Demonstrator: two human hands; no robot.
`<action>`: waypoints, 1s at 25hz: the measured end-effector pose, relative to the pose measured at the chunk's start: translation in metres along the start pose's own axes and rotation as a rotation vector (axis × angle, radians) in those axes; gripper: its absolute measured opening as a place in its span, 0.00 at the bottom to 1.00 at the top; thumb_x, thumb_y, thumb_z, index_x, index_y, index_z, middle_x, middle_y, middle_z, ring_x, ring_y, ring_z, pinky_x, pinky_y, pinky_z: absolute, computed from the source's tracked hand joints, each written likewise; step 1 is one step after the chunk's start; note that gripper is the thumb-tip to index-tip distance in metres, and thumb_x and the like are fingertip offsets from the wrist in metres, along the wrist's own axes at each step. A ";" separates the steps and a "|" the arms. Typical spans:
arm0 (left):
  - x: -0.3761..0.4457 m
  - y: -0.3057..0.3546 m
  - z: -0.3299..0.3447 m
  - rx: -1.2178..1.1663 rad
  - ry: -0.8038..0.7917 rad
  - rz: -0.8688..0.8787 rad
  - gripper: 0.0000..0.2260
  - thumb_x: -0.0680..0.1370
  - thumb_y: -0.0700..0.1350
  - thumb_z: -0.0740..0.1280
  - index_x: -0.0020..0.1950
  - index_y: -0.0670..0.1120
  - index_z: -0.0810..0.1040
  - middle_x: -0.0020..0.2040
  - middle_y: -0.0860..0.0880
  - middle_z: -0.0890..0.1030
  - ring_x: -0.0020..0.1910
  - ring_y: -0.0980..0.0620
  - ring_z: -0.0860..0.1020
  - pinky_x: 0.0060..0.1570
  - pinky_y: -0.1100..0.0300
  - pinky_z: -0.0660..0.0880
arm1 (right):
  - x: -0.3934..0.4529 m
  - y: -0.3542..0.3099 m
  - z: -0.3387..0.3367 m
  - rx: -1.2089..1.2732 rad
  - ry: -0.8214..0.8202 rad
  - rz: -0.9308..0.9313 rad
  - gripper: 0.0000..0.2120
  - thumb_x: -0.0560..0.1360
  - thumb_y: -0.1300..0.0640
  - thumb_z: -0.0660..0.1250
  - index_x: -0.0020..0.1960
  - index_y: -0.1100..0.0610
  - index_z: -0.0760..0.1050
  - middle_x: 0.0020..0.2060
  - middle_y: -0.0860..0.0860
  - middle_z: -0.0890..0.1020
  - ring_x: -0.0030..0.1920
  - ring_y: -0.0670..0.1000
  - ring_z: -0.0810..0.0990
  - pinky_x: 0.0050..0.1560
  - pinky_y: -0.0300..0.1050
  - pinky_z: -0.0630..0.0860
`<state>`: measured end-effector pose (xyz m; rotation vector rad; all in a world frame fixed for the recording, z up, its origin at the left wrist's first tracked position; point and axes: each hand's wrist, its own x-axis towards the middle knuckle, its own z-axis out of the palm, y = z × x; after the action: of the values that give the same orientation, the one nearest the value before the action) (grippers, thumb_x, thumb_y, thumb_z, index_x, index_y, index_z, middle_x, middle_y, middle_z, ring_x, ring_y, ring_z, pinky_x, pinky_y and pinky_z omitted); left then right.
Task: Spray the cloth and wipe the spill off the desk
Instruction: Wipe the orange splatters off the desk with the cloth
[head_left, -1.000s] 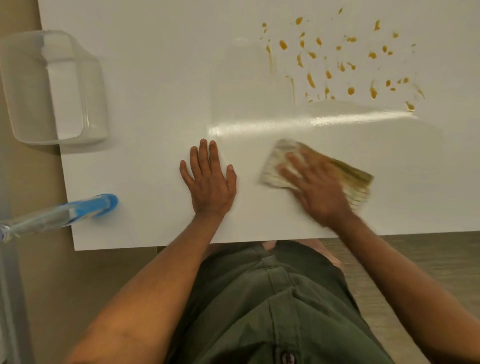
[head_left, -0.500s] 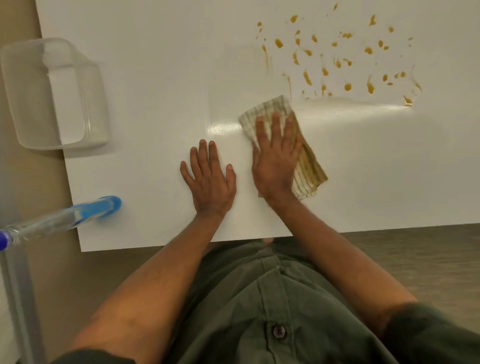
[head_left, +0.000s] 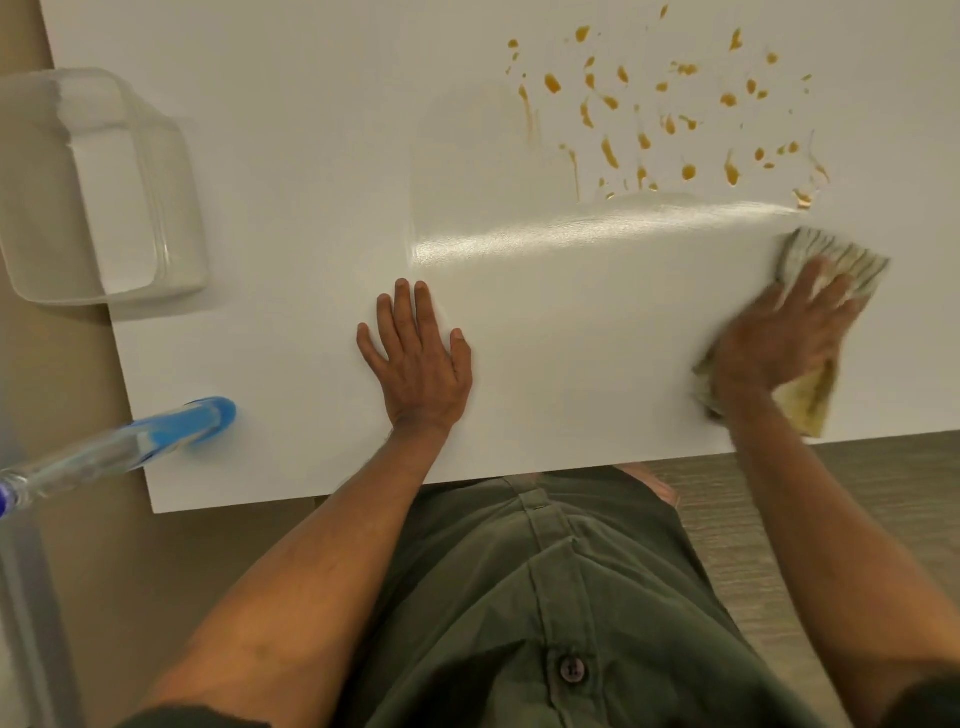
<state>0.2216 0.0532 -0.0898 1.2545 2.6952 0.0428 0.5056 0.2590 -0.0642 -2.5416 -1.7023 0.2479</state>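
Observation:
Orange-brown spill drops (head_left: 670, 114) are scattered over the far right part of the white desk (head_left: 311, 156). My right hand (head_left: 779, 338) presses flat on a striped, stained cloth (head_left: 841, 260) near the desk's right front, just below the spill's right end; hand and cloth are motion-blurred. A wet shiny streak (head_left: 597, 228) runs across the desk below the drops. My left hand (head_left: 421, 358) lies flat with fingers spread on the desk's front middle, holding nothing. A spray bottle (head_left: 156, 436) with a blue head lies over the desk's front left corner.
A clear plastic container (head_left: 98, 192) stands at the desk's left edge, partly overhanging it. The desk's front edge runs just before my body. Wood-look floor (head_left: 831, 493) shows at the right.
My right hand swept the cloth from the middle of the desk, near the left hand, far to the right. The left hand stayed put.

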 end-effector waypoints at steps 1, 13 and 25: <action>0.000 0.000 0.000 0.003 -0.008 -0.003 0.31 0.85 0.56 0.51 0.86 0.44 0.56 0.86 0.43 0.59 0.85 0.40 0.59 0.81 0.33 0.55 | -0.022 -0.024 0.005 -0.023 -0.012 -0.003 0.29 0.87 0.41 0.43 0.87 0.46 0.51 0.87 0.54 0.52 0.87 0.62 0.49 0.83 0.66 0.54; -0.003 0.001 -0.003 0.036 0.057 -0.003 0.28 0.87 0.55 0.52 0.85 0.45 0.58 0.85 0.43 0.62 0.84 0.39 0.61 0.80 0.35 0.57 | 0.007 0.068 0.004 -0.092 -0.295 -1.270 0.27 0.87 0.47 0.54 0.85 0.41 0.54 0.86 0.51 0.58 0.87 0.58 0.52 0.83 0.64 0.52; -0.006 0.012 -0.002 0.084 0.126 -0.031 0.29 0.86 0.55 0.52 0.85 0.44 0.60 0.84 0.42 0.63 0.82 0.38 0.63 0.80 0.38 0.57 | 0.022 -0.047 0.003 0.039 -0.176 -0.445 0.29 0.86 0.46 0.52 0.86 0.46 0.53 0.87 0.53 0.54 0.87 0.61 0.50 0.84 0.64 0.52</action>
<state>0.2341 0.0560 -0.0860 1.2731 2.8508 0.0049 0.4710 0.2973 -0.0618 -2.0894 -2.2402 0.4753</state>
